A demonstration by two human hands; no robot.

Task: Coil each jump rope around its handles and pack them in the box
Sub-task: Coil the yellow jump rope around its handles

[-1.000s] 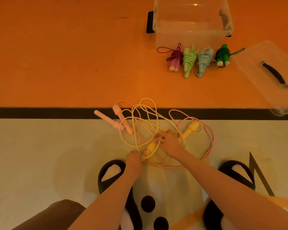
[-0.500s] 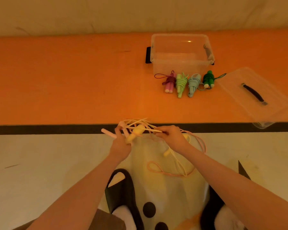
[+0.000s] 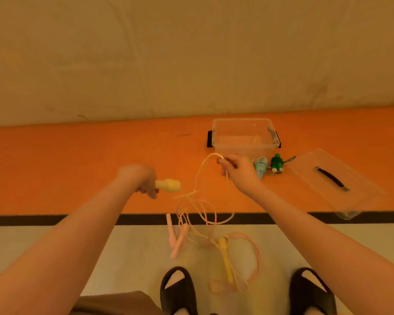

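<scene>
The left hand (image 3: 143, 181) grips 1 yellow handle (image 3: 168, 185) raised off the floor, while the right hand (image 3: 238, 170) pinches the yellow rope (image 3: 201, 171) further along and holds it high, probably to draw the cord clear of the pink rope (image 3: 254, 253) it is tangled with. The other yellow handle (image 3: 225, 258) and the 2 pink handles (image 3: 174, 239) lie on the pale floor near the person's sandals (image 3: 180, 289). Beyond, the open clear box (image 3: 243, 137) sits on the orange mat with coiled blue (image 3: 261, 168) and green (image 3: 276, 163) ropes just in front and its lid (image 3: 328, 180) set aside, so packing seems to wait until every rope is wound.
</scene>
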